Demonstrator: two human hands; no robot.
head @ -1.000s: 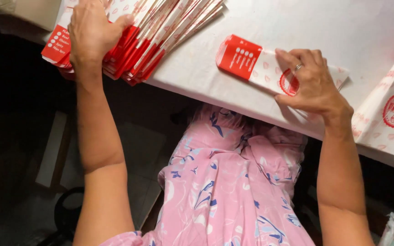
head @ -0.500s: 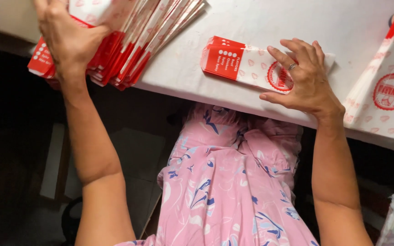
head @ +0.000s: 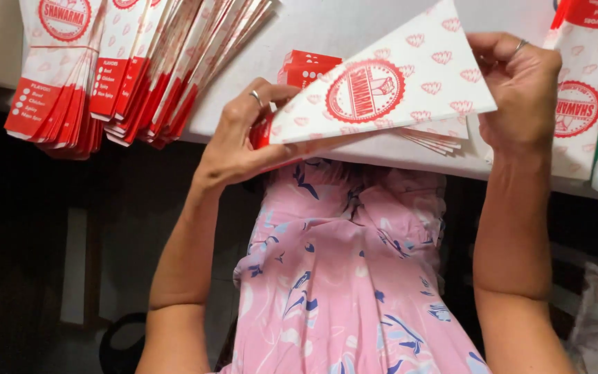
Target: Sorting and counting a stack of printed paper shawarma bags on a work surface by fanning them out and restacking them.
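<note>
A white paper sleeve (head: 389,93), printed with red heart shapes and a round red emblem, is held up between both hands above the near edge of the white table (head: 327,28). The sleeve is tilted, its upper corner raised toward the far right. The left hand (head: 243,138) is closed on the sleeve's lower left end, the thumb underneath and the fingers (head: 271,93) curled over the top edge; a ring is seen on one finger. The right hand (head: 520,90) is closed on the sleeve's right end, the fingers wrapped round its edge, a ring likewise worn.

Beneath the held sleeve, a small pile of flat sleeves (head: 437,135) is seen lying on the table, their edges fanned out. Behind the held sleeve the red end of another piece (head: 309,66) is visible.

At the far left a fanned stack of red-and-white sleeves (head: 126,69) is laid on the table, its red ends overhanging the near edge. At the right edge a further printed sleeve (head: 583,104) is laid on the table, partly covered by the right hand. A pink floral garment (head: 354,277) is seen below the table edge.
</note>
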